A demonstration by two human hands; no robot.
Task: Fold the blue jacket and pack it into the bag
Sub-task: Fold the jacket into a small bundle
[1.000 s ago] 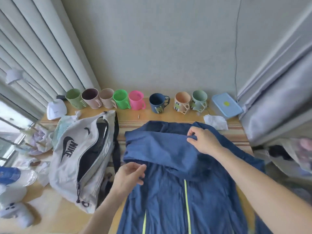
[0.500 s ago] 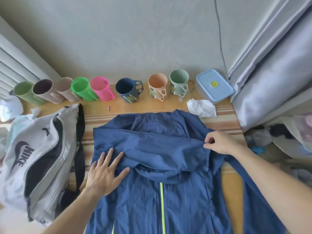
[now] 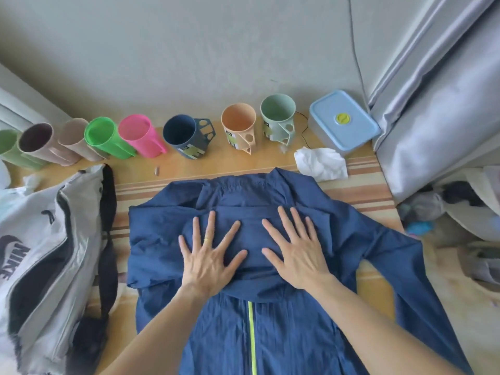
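Observation:
The blue jacket (image 3: 270, 334) lies front up on the wooden table, its yellow-green zipper running toward me. Its hood and a sleeve are folded down across the chest. My left hand (image 3: 209, 255) and my right hand (image 3: 295, 250) rest flat on that folded part, side by side, fingers spread and holding nothing. The right sleeve trails off toward the lower right. A grey and white bag (image 3: 40, 266) with a black logo lies to the left of the jacket, its zipper open and its dark strap beside the jacket's edge.
A row of coloured mugs (image 3: 238, 125) stands along the wall at the back. A blue lidded box (image 3: 343, 123) and a crumpled white tissue (image 3: 320, 162) sit at the back right. A grey curtain (image 3: 438, 90) hangs on the right, with clutter below it.
My right hand let go of the folded edge and moved left. Both hands now lie flat at the middle of the fold. The view has shifted to the right and closer.

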